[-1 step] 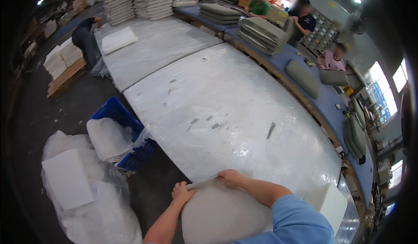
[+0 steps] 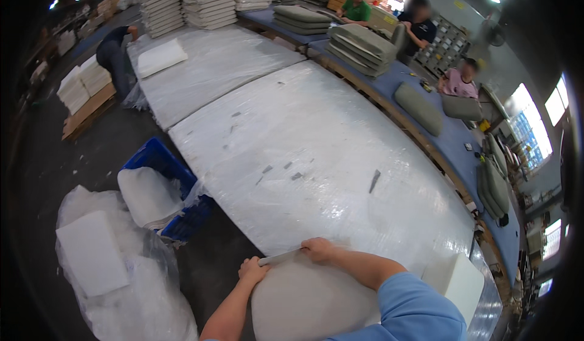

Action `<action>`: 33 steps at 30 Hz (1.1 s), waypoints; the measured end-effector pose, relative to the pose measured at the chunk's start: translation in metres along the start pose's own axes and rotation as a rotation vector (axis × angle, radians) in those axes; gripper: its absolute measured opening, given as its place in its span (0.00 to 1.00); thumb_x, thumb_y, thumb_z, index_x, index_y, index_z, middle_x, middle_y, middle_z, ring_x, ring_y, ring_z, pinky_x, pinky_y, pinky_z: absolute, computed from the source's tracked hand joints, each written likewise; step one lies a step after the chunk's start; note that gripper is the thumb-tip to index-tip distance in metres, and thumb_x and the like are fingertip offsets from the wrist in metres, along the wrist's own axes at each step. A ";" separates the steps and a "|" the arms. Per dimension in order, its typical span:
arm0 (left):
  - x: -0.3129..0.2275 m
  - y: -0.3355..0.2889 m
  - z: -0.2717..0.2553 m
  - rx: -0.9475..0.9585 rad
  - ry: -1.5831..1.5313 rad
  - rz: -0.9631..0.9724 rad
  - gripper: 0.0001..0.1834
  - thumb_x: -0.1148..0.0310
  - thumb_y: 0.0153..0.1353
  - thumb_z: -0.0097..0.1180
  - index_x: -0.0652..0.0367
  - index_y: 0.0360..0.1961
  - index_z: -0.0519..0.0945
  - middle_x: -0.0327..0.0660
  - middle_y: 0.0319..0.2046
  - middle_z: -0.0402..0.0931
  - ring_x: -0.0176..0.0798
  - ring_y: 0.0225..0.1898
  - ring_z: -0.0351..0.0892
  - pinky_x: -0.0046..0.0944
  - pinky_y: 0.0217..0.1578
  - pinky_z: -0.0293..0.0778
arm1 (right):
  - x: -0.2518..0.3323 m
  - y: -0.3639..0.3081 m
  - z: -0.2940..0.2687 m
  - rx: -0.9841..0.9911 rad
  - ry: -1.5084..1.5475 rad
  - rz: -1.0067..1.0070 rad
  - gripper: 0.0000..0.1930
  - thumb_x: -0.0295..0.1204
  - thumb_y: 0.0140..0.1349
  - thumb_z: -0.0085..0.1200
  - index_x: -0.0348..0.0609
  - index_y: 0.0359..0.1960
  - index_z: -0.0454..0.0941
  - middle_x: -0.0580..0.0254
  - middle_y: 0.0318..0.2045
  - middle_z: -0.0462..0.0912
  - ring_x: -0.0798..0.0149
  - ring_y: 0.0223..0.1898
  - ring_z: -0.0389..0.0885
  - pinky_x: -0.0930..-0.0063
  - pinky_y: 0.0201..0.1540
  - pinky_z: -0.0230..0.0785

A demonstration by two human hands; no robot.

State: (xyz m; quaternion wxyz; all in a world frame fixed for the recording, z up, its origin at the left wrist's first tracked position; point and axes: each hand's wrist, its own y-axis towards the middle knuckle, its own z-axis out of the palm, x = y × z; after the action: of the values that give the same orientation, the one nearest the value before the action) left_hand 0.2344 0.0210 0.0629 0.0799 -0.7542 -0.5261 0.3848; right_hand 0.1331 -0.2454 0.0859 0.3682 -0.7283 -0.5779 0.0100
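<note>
Both hands, left hand and right hand, stay clamped on the grey cushion's edge, unmoved.

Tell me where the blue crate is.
In the head view, the blue crate sits on the floor at the left, against the plastic-covered table, holding a white foam pad.

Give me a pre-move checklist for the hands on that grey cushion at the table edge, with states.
1. Left hand on the near-left top edge of the grey cushion: ok.
2. Right hand on the cushion's top edge: ok.
3. Pale strip spans between both hands: ok; whether either hand pinches it, cannot tell.
4. Cushion rests against the edge of the plastic-covered table: ok.
5. Table ahead free of obstacles: not ok, small dark scraps lie on it.
6. White foam block to the right sits apart from the cushion: ok.
</note>
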 end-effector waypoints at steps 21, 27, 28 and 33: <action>0.020 -0.018 -0.002 -0.054 -0.705 0.055 0.24 0.59 0.68 0.65 0.60 0.61 0.84 0.42 0.48 0.86 0.38 0.48 0.83 0.42 0.51 0.78 | 0.082 0.031 0.033 -0.080 0.110 0.129 0.15 0.31 0.68 0.50 0.43 0.49 0.87 0.46 0.49 0.88 0.42 0.55 0.85 0.51 0.58 0.76; 0.018 -0.005 -0.007 0.210 -0.818 -0.124 0.24 0.56 0.66 0.62 0.57 0.59 0.86 0.46 0.47 0.88 0.42 0.48 0.86 0.44 0.51 0.78 | 0.070 0.013 0.035 -0.242 0.150 0.023 0.14 0.31 0.68 0.47 0.45 0.50 0.83 0.44 0.49 0.87 0.40 0.54 0.83 0.48 0.57 0.74; 0.016 -0.005 -0.008 0.157 -0.749 -0.070 0.23 0.56 0.66 0.61 0.57 0.58 0.86 0.47 0.46 0.88 0.44 0.48 0.86 0.43 0.50 0.78 | 0.071 0.011 0.032 -0.235 0.157 0.075 0.14 0.31 0.68 0.47 0.45 0.50 0.82 0.44 0.49 0.86 0.40 0.55 0.83 0.47 0.57 0.74; -0.019 0.014 -0.030 -0.002 -0.409 0.132 0.21 0.58 0.64 0.61 0.52 0.56 0.88 0.55 0.42 0.88 0.56 0.45 0.87 0.45 0.49 0.78 | 0.067 -0.003 0.002 -0.284 0.266 0.210 0.13 0.31 0.68 0.47 0.43 0.49 0.80 0.43 0.47 0.86 0.39 0.54 0.82 0.46 0.55 0.73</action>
State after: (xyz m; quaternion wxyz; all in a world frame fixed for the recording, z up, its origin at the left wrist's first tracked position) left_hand 0.2617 0.0075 0.0852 -0.0549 -0.6932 -0.4812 0.5337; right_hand 0.1518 -0.1874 0.1143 0.3318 -0.8239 -0.4408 -0.1296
